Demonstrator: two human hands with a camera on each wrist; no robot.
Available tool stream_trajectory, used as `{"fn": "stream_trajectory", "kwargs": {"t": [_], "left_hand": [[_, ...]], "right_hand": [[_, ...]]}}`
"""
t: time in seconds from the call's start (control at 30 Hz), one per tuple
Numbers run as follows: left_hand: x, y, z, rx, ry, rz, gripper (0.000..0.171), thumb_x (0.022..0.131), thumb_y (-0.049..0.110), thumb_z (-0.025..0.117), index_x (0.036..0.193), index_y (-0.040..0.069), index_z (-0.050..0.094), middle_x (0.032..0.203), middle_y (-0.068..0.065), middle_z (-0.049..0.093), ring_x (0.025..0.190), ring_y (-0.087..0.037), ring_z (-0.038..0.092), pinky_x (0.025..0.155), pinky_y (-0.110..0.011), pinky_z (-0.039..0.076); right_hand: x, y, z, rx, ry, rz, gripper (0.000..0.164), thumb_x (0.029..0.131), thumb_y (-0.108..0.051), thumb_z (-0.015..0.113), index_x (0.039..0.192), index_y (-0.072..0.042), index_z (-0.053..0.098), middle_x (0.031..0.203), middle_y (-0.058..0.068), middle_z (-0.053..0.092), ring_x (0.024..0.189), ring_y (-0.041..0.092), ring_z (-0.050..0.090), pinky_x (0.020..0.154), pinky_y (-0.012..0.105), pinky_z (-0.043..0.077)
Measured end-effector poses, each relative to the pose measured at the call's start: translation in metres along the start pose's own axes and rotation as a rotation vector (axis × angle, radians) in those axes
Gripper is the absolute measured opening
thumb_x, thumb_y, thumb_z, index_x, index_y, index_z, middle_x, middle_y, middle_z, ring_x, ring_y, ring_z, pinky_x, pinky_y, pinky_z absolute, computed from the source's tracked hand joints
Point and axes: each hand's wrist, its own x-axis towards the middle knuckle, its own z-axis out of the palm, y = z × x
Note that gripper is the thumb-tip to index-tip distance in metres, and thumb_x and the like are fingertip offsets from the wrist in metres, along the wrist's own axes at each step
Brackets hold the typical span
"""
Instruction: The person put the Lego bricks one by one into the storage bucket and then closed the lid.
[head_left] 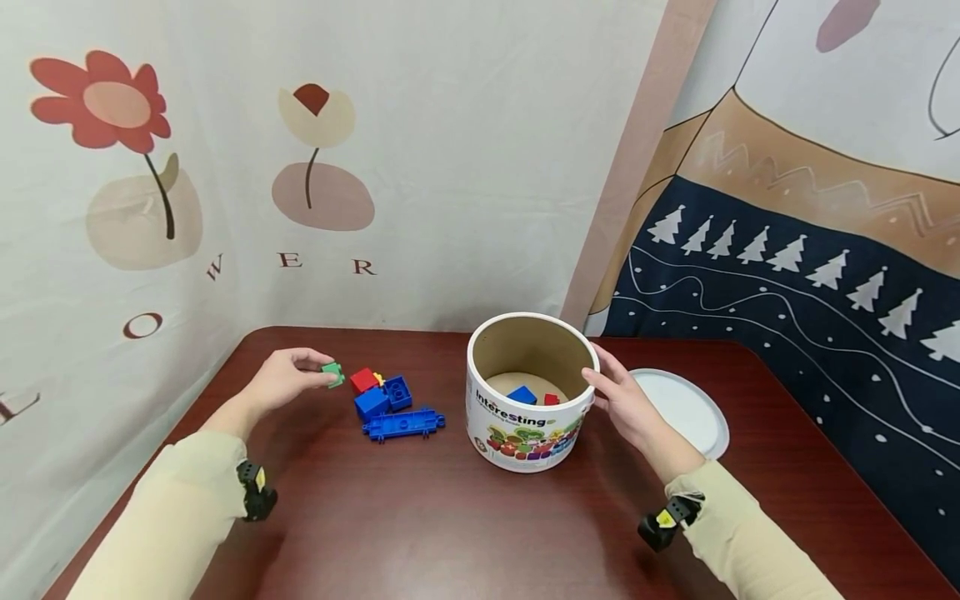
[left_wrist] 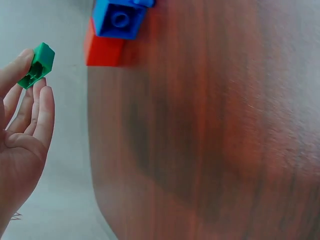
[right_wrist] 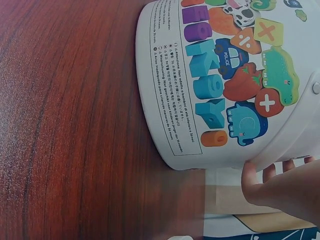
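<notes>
Head view: the left hand (head_left: 279, 385) pinches a small green plastic block (head_left: 332, 374) beside red and blue plastic blocks (head_left: 372, 403) on a reddish-brown wooden table (head_left: 420, 533); the right hand (head_left: 628, 404) grips the rim of a white, printed cylindrical tub (head_left: 487, 433) with a blue block (head_left: 522, 395) and a red block (head_left: 551, 399) inside. Left wrist view: the hand clamps the green block, hollow side showing. Right wrist view: the hand holds the tub's rim.

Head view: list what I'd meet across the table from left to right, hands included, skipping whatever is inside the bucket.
Left hand, green block, group of red and blue blocks, white bucket, right hand, white lid.
</notes>
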Motion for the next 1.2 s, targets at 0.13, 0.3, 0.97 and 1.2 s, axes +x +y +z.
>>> {"fn": "stream_trajectory", "kwargs": {"t": [0.13,0.3,0.97,1.2], "left_hand": [[0.003,0.013,-0.004,0.011,0.008,0.009,0.052,0.086,0.036,0.066,0.120,-0.002,0.057,0.107,-0.017,0.065,0.089,-0.022,0.064,0.084,-0.043,0.052],[0.008,0.031,-0.008,0.030,0.007,0.022,0.052,0.086,0.039,0.065,0.121,0.000,0.058,0.110,-0.017,0.065,0.091,-0.020,0.063,0.086,-0.042,0.050],[0.036,0.116,0.009,-0.020,-0.046,0.124,0.043,0.087,0.033,0.066,0.121,0.007,0.061,0.115,-0.015,0.062,0.102,-0.026,0.058,0.091,-0.042,0.048],[0.046,0.145,0.025,-0.048,-0.071,0.183,0.039,0.085,0.029,0.068,0.117,0.007,0.063,0.113,-0.015,0.064,0.104,-0.025,0.059,0.091,-0.041,0.048]], "right_hand": [[0.000,0.000,0.000,0.002,-0.001,0.001,0.057,0.099,-0.017,0.042,0.150,-0.015,0.018,0.156,0.012,0.016,0.138,0.032,0.022,0.112,0.052,0.025],[0.000,0.000,0.000,0.001,0.000,0.004,0.057,0.099,-0.017,0.042,0.150,-0.014,0.017,0.156,0.012,0.017,0.138,0.031,0.022,0.112,0.053,0.024],[-0.001,-0.003,0.001,-0.019,0.005,0.021,0.057,0.100,-0.019,0.042,0.150,-0.016,0.017,0.156,0.013,0.015,0.140,0.033,0.019,0.112,0.054,0.023],[-0.001,-0.003,0.000,-0.006,0.001,0.018,0.057,0.099,-0.018,0.042,0.150,-0.016,0.017,0.156,0.013,0.015,0.139,0.033,0.019,0.113,0.054,0.023]]}}
